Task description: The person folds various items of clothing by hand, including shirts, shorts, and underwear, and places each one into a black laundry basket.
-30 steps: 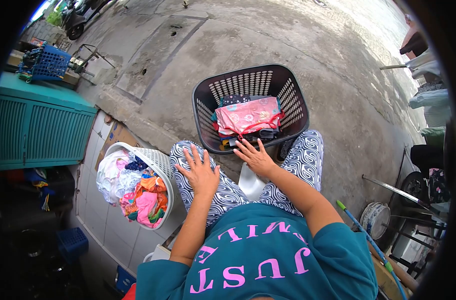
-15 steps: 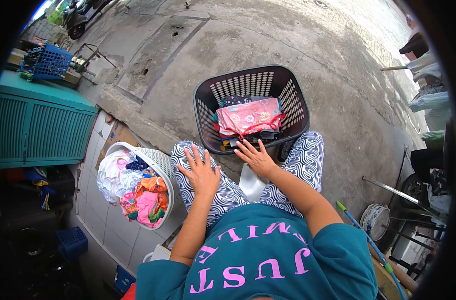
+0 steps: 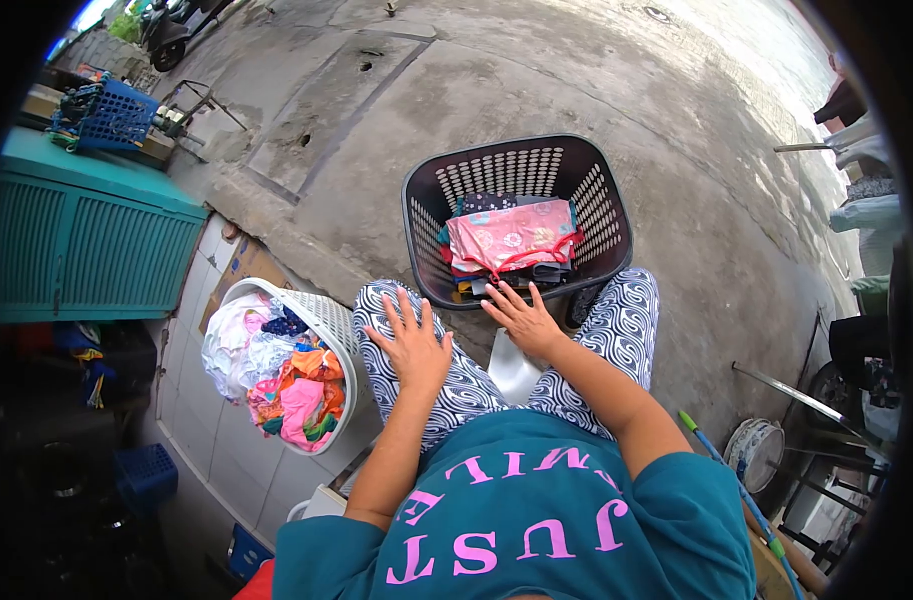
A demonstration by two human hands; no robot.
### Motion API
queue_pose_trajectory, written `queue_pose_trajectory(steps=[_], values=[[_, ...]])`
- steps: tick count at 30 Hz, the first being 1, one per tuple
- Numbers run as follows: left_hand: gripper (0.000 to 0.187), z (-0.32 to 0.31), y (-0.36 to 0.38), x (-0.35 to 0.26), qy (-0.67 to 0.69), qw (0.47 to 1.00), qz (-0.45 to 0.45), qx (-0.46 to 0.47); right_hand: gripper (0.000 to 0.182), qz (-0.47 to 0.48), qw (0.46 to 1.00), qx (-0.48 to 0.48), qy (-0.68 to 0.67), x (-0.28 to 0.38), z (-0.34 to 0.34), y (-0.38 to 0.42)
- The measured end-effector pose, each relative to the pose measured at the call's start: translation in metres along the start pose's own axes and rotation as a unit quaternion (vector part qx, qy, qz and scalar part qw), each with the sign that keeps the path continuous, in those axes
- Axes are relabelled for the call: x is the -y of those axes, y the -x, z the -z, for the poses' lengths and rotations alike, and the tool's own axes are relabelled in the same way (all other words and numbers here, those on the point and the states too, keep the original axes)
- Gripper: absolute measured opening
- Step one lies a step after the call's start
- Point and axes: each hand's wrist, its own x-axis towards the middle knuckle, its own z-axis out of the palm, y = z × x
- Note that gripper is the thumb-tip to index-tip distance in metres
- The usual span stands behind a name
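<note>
My left hand (image 3: 417, 350) lies over my left knee with its fingers spread, holding nothing. At the near rim of a dark plastic laundry basket (image 3: 617, 215) is my right hand (image 3: 527, 325), fingers stretched out and empty. Inside that basket sits a stack of folded clothes, topped by a pink patterned garment (image 3: 502, 240) with red edging. A white laundry basket (image 3: 339, 325) stands left of my left knee, tilted toward me. Loose crumpled clothes (image 3: 299, 400) in white, pink and orange fill it.
Left is a teal louvred cabinet (image 3: 87, 240) with a blue crate (image 3: 117, 115) on top. A green-and-blue pole (image 3: 747, 500) and a round white bucket (image 3: 755, 450) are at right. Hanging clothes (image 3: 867, 225) line the right edge. A scooter (image 3: 172, 35) stands far back.
The whole view has shifted slightly, so the baskets and hands appear a little farther right. Both hands keep nearly the same pose, and the clothes look unchanged.
</note>
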Motion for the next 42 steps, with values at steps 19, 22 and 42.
queue_pose_trajectory(steps=[19, 22, 42], values=[[0.062, -0.0010, 0.0005, 0.0015, 0.012, 1.000, -0.003, 0.008, 0.063, 0.003, 1.000, -0.017, -0.001, 0.0003, -0.0027, -0.0006], [0.061, -0.0005, 0.0005, 0.0011, 0.009, 1.000, -0.004, 0.007, 0.063, 0.006, 1.000, -0.020, -0.003, 0.0000, -0.0021, -0.0001], [0.058, -0.0008, 0.0004, -0.0005, 0.016, 1.000, -0.003, -0.005, 0.061, -0.001, 1.000, 0.014, 0.005, -0.0009, 0.0035, 0.0017]])
